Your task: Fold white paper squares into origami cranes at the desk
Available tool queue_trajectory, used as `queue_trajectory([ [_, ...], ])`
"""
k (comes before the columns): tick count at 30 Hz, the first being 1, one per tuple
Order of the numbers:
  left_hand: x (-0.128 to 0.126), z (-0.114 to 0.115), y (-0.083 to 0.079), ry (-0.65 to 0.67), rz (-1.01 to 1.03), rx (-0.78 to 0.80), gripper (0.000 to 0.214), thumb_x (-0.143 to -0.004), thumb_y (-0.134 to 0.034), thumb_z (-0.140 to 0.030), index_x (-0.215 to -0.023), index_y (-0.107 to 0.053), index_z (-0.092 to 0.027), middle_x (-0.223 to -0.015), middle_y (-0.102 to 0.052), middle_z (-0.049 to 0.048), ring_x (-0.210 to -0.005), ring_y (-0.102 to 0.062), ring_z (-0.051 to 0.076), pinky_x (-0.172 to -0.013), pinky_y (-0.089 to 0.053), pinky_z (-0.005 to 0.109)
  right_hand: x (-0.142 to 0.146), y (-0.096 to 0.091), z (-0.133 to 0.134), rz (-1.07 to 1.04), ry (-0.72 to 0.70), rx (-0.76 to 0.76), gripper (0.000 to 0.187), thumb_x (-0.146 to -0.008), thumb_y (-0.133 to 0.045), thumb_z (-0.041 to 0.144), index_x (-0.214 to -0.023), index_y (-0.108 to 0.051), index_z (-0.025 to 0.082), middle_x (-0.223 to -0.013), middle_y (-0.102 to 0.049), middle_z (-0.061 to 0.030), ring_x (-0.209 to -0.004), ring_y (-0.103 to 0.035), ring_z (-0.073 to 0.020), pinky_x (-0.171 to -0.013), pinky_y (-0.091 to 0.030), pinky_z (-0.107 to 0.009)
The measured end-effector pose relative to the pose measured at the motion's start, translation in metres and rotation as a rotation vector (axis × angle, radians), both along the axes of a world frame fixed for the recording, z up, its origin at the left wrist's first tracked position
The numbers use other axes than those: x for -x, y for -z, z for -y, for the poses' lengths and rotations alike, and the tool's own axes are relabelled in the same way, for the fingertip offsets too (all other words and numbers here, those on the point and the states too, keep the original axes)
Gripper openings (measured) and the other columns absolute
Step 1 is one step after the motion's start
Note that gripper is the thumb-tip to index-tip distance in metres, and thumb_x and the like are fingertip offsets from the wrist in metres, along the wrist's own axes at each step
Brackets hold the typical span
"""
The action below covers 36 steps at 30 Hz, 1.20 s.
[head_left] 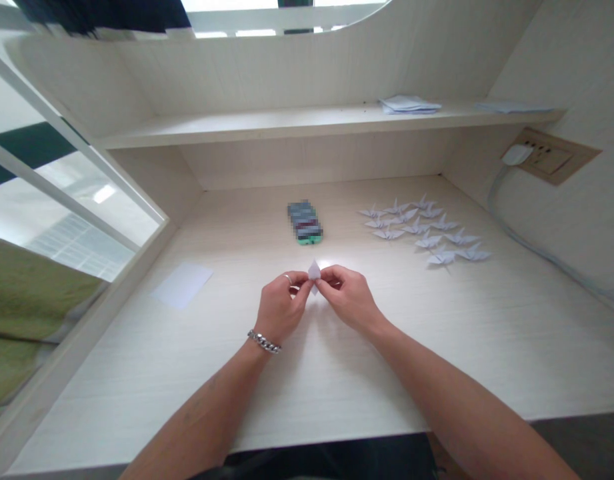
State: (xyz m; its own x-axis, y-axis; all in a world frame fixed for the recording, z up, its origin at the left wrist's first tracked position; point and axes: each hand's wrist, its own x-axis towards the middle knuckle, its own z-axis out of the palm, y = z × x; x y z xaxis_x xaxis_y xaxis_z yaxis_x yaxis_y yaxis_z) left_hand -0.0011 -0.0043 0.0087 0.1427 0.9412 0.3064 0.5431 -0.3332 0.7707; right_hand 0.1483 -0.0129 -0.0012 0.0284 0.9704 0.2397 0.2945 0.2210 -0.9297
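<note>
A pale wood-grain counter (pixel 111 373) spreads beneath a person's bare forearms, with a matching shelf (pixel 237 130) running across above its back edge. Beyond the frame at left hangs or lies a green cloth (pixel 31 293) (which of the two cannot be told). On the counter's right side, about a dozen white origami cranes (pixel 417 228) sit in a loose cluster, wings spread. A beige wall socket panel (pixel 557 160) on the right-hand wall takes a white plug (pixel 517 155), its cable trailing down along the wall. At center, the left hand (pixel 283 303) and the right hand (pixel 351 297) meet over the counter, thumbs and fingers pinched from either side on one small piece of paper. A flat white sheet (pixel 183 285) lies on the counter to the left, well apart from the hands, while folded papers (pixel 409 105) rest on the shelf. A smartphone (pixel 305 222), its face blurred into blocks and its near edge green, lies just beyond the fingers. A silver chain bracelet (pixel 264 341) circles the left wrist. The folded paper (pixel 314 270) stands between the two hands, pointed at the top. Smallest of all, a ring (pixel 287 280) encircles a left-hand finger.
</note>
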Motion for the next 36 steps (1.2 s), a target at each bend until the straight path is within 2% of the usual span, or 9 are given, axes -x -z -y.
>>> queue_trajectory([
  [4,0.0,0.001,0.004,-0.012,-0.123,-0.14,0.011,-0.085,-0.06,-0.023,-0.087,-0.07,-0.017,-0.081,-0.075,0.0041,-0.07,-0.069,0.017,-0.07,-0.053,0.028,0.002,0.001,0.001,-0.019,-0.015,-0.02,0.012,-0.082,-0.062,0.023,-0.086,-0.072,0.018,-0.083,-0.074,-0.0043,-0.074,-0.069,-0.018,-0.072,-0.053,-0.029],
  [8,-0.001,0.002,0.007,-0.02,-0.229,-0.309,0.011,-0.086,-0.058,-0.019,-0.088,-0.069,-0.015,-0.082,-0.073,0.007,-0.074,-0.067,0.019,-0.071,-0.052,0.029,0.004,0.0,0.003,-0.061,-0.022,-0.022,0.015,-0.084,-0.061,0.024,-0.088,-0.073,0.017,-0.086,-0.074,-0.0054,-0.077,-0.069,-0.0187,-0.075,-0.053,-0.03],
  [12,-0.003,0.004,0.007,0.041,-0.223,-0.408,0.015,-0.088,-0.055,-0.015,-0.093,-0.069,-0.015,-0.089,-0.071,0.0087,-0.084,-0.066,0.019,-0.079,-0.052,0.03,0.004,-0.003,0.002,-0.166,-0.03,0.003,0.019,-0.083,-0.063,0.03,-0.089,-0.074,0.016,-0.087,-0.074,-0.0073,-0.077,-0.068,-0.0199,-0.074,-0.053,-0.03],
  [17,-0.005,0.006,0.006,0.119,-0.124,-0.384,0.02,-0.088,-0.055,-0.013,-0.099,-0.071,-0.018,-0.097,-0.066,0.0082,-0.088,-0.064,0.017,-0.081,-0.052,0.029,0.0,0.001,-0.006,-0.407,-0.051,0.068,0.025,-0.074,-0.073,0.038,-0.085,-0.073,0.015,-0.082,-0.073,-0.0074,-0.074,-0.066,-0.0196,-0.071,-0.052,-0.031],
  [20,-0.006,0.007,0.005,0.167,-0.092,-0.366,0.025,-0.088,-0.054,-0.012,-0.105,-0.07,-0.018,-0.101,-0.065,0.0094,-0.092,-0.063,0.018,-0.083,-0.053,0.03,-0.002,0.005,-0.011,-0.476,-0.029,0.131,0.027,-0.072,-0.074,0.04,-0.081,-0.071,0.014,-0.074,-0.07,-0.0051,-0.068,-0.063,-0.0174,-0.067,-0.051,-0.031],
  [23,-0.004,0.005,0.005,0.167,0.001,-0.282,0.021,-0.086,-0.059,-0.016,-0.104,-0.071,-0.018,-0.099,-0.067,0.0082,-0.088,-0.065,0.017,-0.079,-0.054,0.029,-0.004,0.008,-0.014,-0.488,-0.033,0.153,0.026,-0.073,-0.073,0.041,-0.078,-0.069,0.015,-0.071,-0.067,-0.0028,-0.064,-0.06,-0.0153,-0.066,-0.051,-0.03],
  [28,0.002,0.001,0.004,-0.004,0.196,-0.069,0.023,-0.079,-0.071,-0.032,-0.095,-0.071,-0.016,-0.087,-0.071,0.006,-0.073,-0.067,0.016,-0.066,-0.057,0.027,-0.004,0.01,-0.014,-0.509,-0.11,0.131,0.023,-0.075,-0.071,0.039,-0.077,-0.066,0.017,-0.073,-0.066,-0.002,-0.071,-0.062,-0.0165,-0.073,-0.052,-0.032],
  [32,0.001,0.003,0.001,0.035,0.171,-0.075,0.015,-0.08,-0.07,-0.032,-0.084,-0.072,-0.017,-0.083,-0.073,0.0051,-0.073,-0.067,0.015,-0.068,-0.056,0.027,-0.004,0.01,-0.012,-0.42,-0.119,0.098,0.021,-0.078,-0.069,0.037,-0.076,-0.065,0.016,-0.071,-0.064,-0.0016,-0.069,-0.06,-0.0162,-0.07,-0.051,-0.031],
  [36,-0.002,0.005,0.0,0.036,0.127,-0.09,0.018,-0.077,-0.073,-0.032,-0.087,-0.073,-0.018,-0.084,-0.074,0.0051,-0.071,-0.068,0.015,-0.068,-0.056,0.027,-0.004,0.009,-0.011,-0.362,-0.099,0.05,0.017,-0.079,-0.067,0.032,-0.077,-0.065,0.016,-0.071,-0.064,-0.0017,-0.068,-0.059,-0.0153,-0.066,-0.048,-0.029],
])
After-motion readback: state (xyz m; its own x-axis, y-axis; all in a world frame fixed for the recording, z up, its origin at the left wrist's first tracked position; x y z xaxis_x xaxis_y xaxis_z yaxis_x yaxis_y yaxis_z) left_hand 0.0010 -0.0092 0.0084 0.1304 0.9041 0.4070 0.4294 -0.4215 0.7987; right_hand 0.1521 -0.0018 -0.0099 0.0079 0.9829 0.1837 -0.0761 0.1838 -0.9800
